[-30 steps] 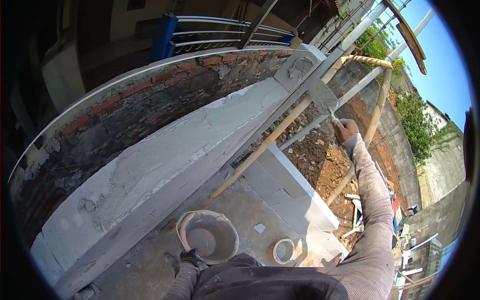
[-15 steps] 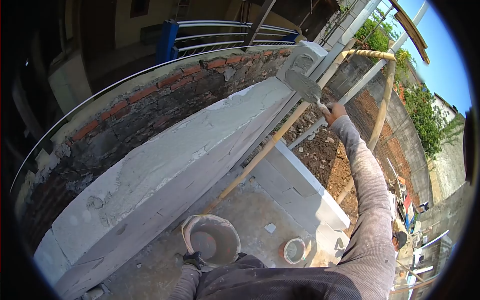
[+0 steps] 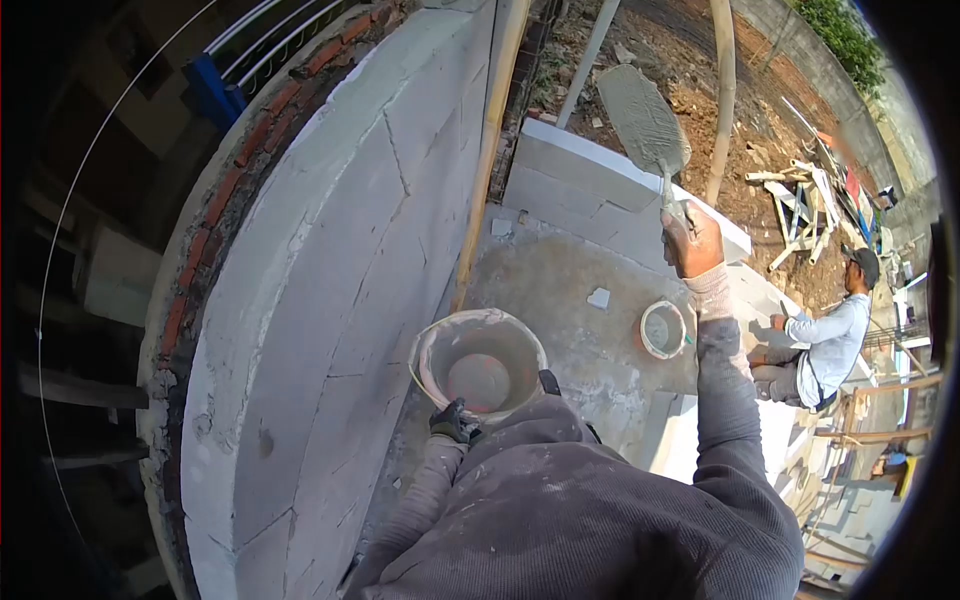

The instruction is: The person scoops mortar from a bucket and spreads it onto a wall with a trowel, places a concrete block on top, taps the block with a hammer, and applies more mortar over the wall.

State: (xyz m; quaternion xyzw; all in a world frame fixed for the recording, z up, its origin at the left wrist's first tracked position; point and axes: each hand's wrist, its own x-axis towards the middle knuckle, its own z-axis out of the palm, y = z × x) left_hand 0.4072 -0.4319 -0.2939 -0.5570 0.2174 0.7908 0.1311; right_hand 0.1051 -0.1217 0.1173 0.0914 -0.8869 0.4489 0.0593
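Note:
My right hand [image 3: 693,240] is closed round the handle of a trowel [image 3: 642,118], whose blade is coated with grey mortar and points up and away from me. In a dark glove, my left hand [image 3: 455,422] grips the rim of a large bucket [image 3: 528,352] at my waist. Some grey material lies at the bucket's bottom. To the left stands a pale block wall [image 3: 350,270] with mortar along its top.
A small bucket [image 3: 662,330] stands on the floor. A co-worker [image 3: 835,330] in a cap is at the right. A bamboo pole [image 3: 487,150] leans by the wall. Low blocks [image 3: 580,165] and a wood pile [image 3: 805,210] lie beyond.
The view has swung right and down. My right hand has drawn the trowel back from the wall's far end. The co-worker has come fully into view. My left hand still holds the bucket.

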